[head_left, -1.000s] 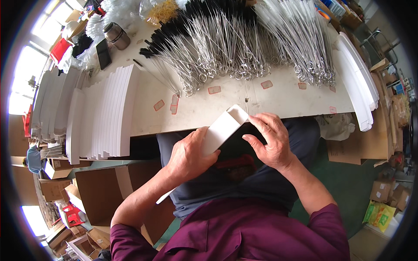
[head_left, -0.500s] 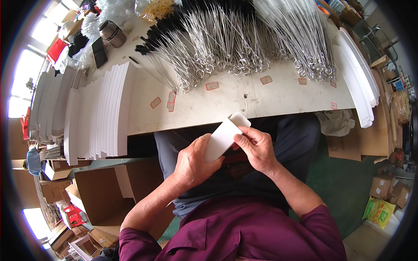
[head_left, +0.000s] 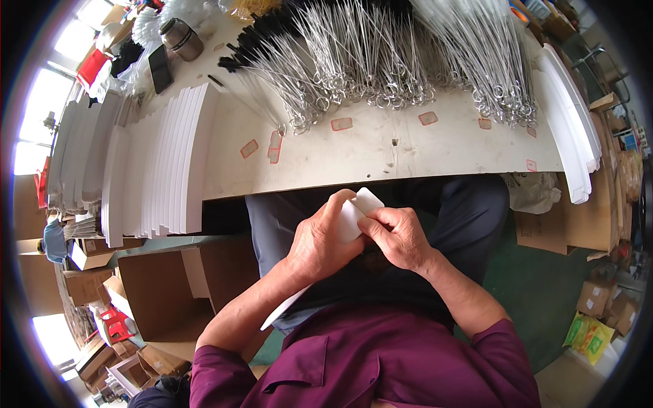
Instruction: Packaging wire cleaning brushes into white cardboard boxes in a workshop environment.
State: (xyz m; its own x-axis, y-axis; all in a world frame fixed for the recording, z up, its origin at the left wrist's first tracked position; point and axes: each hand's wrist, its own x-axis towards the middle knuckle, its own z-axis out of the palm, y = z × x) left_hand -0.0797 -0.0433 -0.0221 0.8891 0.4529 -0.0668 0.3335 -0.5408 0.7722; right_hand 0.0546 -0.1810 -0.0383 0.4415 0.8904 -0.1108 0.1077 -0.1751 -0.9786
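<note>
A: Where is the white carton [head_left: 349,221]?
B: Above the person's lap, just in front of the table [head_left: 313,160], slanting with its flapped end toward the table edge.

A: What is the left hand [head_left: 323,234] doing?
B: Its fingers are closed around the carton's upper part, covering much of it.

A: And the right hand [head_left: 400,238]?
B: Thumb and curled fingers are drawn together, gripping the carton near the end, just beside the left hand. The fingertips underneath are hidden, so I can't tell how they press.

A: That white strip [head_left: 284,309] below the left forearm?
B: It may be the carton's other end; the arm hides the link.

A: What lies on the table?
B: Metal-stemmed brushes [head_left: 371,64] with looped ends toward the person and, on many, black heads at the far side. White flattened cartons [head_left: 160,170] are lined up at the left, more white pieces [head_left: 568,129] at the right. A smartphone [head_left: 160,69] lies near a metal flask [head_left: 181,39].
</note>
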